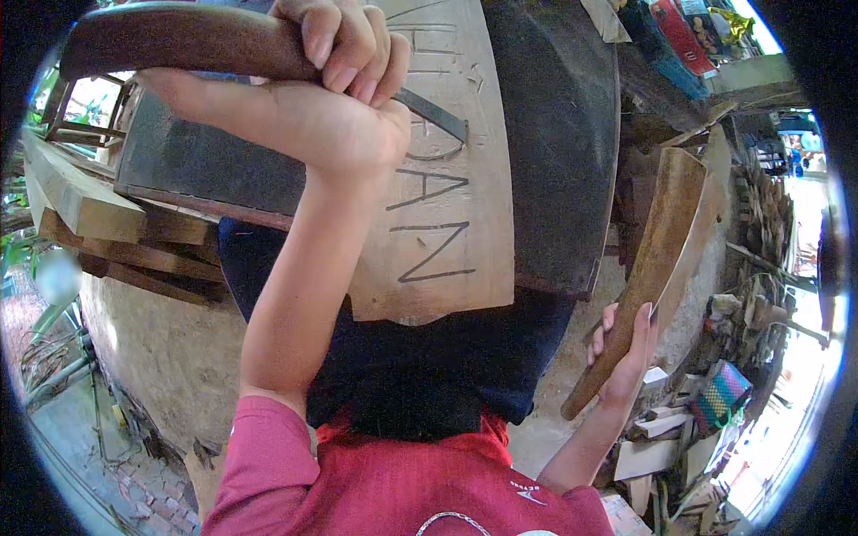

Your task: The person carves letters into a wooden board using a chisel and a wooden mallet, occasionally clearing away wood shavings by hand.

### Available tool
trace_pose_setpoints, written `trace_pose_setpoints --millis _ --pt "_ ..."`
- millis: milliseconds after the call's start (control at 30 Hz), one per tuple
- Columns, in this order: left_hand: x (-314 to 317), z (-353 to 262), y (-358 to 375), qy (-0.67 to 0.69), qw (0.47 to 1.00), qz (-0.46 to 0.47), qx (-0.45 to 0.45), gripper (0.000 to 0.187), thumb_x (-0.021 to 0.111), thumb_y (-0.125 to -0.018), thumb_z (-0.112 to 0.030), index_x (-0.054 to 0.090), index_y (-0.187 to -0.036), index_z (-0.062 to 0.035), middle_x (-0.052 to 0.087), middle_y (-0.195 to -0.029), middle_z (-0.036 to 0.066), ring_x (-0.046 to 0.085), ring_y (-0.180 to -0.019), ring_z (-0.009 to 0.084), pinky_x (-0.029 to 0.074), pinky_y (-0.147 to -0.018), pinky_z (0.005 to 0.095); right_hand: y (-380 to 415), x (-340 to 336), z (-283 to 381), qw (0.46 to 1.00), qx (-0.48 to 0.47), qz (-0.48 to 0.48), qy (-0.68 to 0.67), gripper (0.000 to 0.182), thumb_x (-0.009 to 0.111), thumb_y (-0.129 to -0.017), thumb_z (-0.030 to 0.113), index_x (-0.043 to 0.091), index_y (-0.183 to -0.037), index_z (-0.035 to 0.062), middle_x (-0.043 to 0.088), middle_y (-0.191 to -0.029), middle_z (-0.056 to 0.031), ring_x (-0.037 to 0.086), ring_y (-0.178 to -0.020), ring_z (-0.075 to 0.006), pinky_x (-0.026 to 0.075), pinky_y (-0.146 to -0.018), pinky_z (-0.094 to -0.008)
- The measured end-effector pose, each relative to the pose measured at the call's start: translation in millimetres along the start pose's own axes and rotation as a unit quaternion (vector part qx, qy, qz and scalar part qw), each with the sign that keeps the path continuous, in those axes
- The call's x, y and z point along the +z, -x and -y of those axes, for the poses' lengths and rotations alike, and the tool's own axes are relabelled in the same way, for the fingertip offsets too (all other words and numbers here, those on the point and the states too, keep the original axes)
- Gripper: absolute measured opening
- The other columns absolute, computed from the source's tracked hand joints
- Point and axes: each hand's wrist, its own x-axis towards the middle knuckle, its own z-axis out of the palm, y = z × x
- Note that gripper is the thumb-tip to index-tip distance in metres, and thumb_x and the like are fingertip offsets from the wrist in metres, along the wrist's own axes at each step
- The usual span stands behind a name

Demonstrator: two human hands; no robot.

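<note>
My left hand (344, 112) is wrapped round the brown wooden handle (188, 40) of a chisel. The narrow metal blade (433, 116) slants down to the right, its tip at a letter on a pale wooden board (487, 205). Dark-lined letters run along the board, with "DAN" readable at its near end. A few small chips lie on its surface. Out to the right, my right hand (633, 348) grips the lower, narrower part of a long wooden mallet (666, 223), which is raised at a tilt beside the table, apart from the board.
The board rests on a dark table (559, 134) with curved edges. Thick timber pieces (98, 201) are stacked at the left. Wood scraps (648, 456) and a woven checkered item (722, 393) lie at the lower right. Colourful packages (679, 40) are at the upper right.
</note>
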Motion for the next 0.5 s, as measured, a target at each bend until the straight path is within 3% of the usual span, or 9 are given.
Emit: trace_pose_setpoints --millis 500 --pt "3.5 4.7 -3.3 -0.038 0.998 -0.055 0.014 0.088 0.022 -0.065 -0.104 0.036 -0.058 -0.0172 0.027 -0.047 -0.008 0.020 -0.039 0.0085 0.012 -0.038 0.0259 1.5 1.3 1.7 1.000 -0.019 0.018 0.008 0.041 0.044 -0.104 0.050 0.045 -0.104 0.0088 0.051 -0.079 -0.0043 0.047 -0.049 -0.0108 0.039 -0.040 -0.0250"
